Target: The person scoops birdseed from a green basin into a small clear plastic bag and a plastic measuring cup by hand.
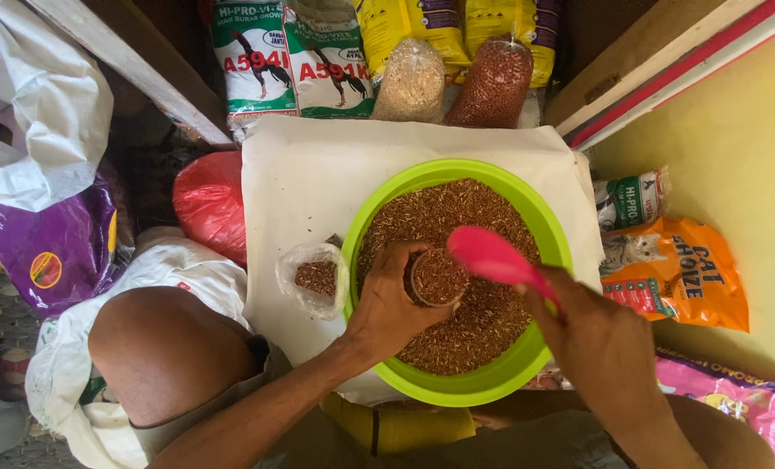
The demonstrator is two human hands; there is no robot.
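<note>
A lime-green bowl full of reddish-brown grain rests on a white sheet in front of me. My left hand is wrapped around a small round cup heaped with the same grain, held over the bowl. My right hand grips the handle of a pink scoop, whose blade hovers just above the cup's right edge. A small clear plastic bag with some grain in it lies on the sheet, left of the bowl.
Printed feed sacks and two clear bags of seed stand behind the bowl. A red bag and a purple bag lie at left. Orange and pink pet-food packs sit at right by a yellow wall. My knee is at lower left.
</note>
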